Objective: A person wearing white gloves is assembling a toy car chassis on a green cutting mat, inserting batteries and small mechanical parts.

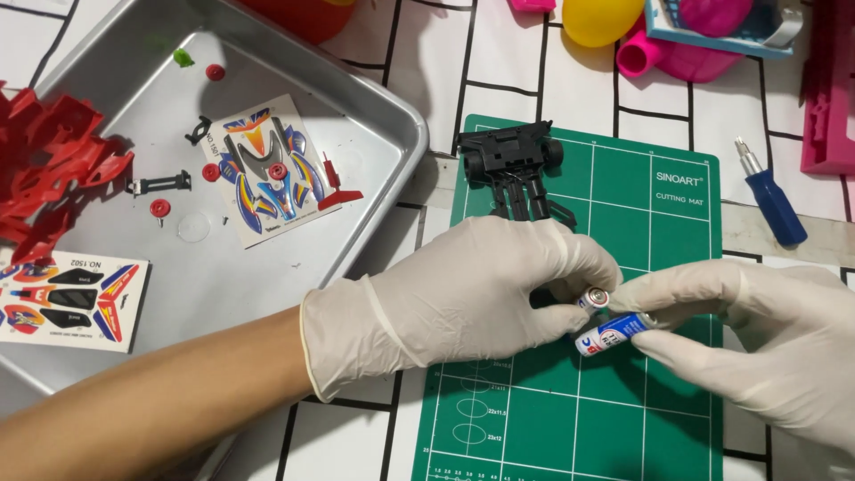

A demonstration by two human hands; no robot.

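Both my hands wear white gloves over a green cutting mat [659,223]. My left hand [472,289] grips the near end of a black toy car chassis [512,160], whose wheeled far end sticks out beyond my fingers, and a small battery [595,298] shows at its fingertips. My right hand [766,334] pinches a second battery with a blue and white label [614,333], lying just below the first one and close to my left fingertips.
A metal tray [392,116] at left holds red plastic part frames [49,165], two sticker sheets [267,169], small red wheels and black bits. A blue-handled screwdriver [770,200] lies right of the mat. Pink and yellow toys [659,36] crowd the far edge.
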